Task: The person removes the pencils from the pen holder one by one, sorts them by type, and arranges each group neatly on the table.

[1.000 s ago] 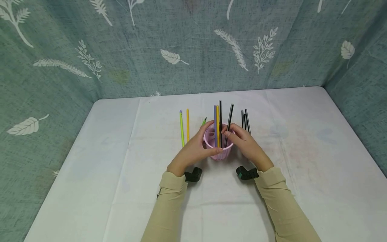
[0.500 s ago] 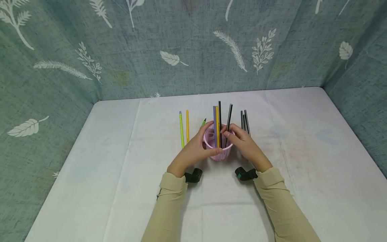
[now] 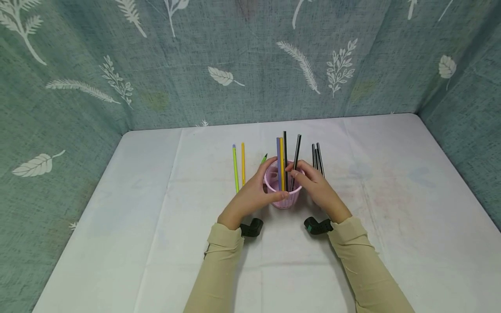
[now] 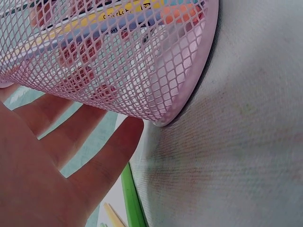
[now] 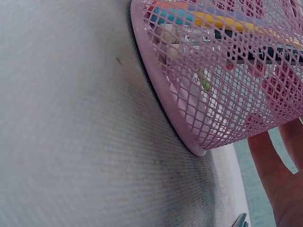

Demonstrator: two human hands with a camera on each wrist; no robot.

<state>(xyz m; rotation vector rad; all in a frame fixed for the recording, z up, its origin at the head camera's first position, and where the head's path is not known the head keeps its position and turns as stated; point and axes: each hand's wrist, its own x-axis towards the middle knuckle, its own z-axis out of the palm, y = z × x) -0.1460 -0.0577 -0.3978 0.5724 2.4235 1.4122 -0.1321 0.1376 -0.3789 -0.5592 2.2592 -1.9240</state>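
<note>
A pink mesh pencil cup stands on the white-covered table between both hands. My left hand holds it from the left, thumb along the near rim and fingers around the far side. In the cup stand a purple pencil, a yellow pencil and a black pencil. My right hand is at the right rim, thumb and forefinger pinching a second, leaning black pencil. In the right wrist view, other right fingers lie along the mesh outside. White-ended pencils show through the mesh.
Left of the cup lie a lime pencil and a yellow pencil. A green pencil shows its dark tip behind my left hand. Several black pencils lie just right of the cup. A leaf-patterned curtain hangs behind the table.
</note>
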